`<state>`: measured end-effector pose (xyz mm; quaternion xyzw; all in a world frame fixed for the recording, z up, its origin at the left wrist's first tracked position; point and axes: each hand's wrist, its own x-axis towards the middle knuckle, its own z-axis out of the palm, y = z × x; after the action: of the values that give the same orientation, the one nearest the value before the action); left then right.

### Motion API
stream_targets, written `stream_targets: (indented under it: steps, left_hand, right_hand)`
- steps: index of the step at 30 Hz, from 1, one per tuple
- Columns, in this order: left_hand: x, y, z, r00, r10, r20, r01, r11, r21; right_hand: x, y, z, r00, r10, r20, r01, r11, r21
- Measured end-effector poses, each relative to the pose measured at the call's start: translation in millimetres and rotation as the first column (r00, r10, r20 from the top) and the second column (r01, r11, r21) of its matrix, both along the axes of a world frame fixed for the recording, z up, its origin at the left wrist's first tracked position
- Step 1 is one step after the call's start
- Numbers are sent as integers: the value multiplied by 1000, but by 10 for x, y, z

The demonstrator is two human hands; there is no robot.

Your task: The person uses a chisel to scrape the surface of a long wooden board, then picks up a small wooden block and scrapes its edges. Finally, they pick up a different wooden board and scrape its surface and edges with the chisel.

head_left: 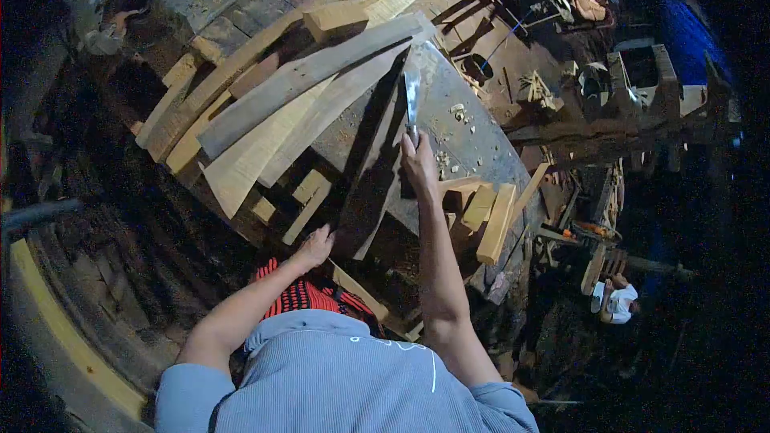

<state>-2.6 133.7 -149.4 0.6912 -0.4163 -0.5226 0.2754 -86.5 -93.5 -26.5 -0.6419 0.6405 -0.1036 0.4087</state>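
Observation:
My right hand [419,162] is wrapped round the handle of a tool with a long shiny metal blade [412,92], which points away from me over the workbench [481,132]. My left hand [315,248] is at the bench's near edge, its fingers bent beside the end of a long dark board [373,168]; whether they grip it is unclear. Long curved planks, among them a grey one [297,76] and a pale one [249,164], lie fanned out to the left of the board.
Wood shavings [459,112] are scattered on the bench. Short wood blocks [497,224] lie at its right side, another block [335,20] on the far planks. One person in white [619,302] is at the right, another person [592,4] at the upper right.

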Motion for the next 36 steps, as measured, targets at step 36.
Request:
stream_targets:
  steps: [36]
  left_hand:
    - [72,-73,2,985,-78,-154,97,988,118]
  right_hand:
    - [-171,-269,-210,998,41,-47,-49,983,-175]
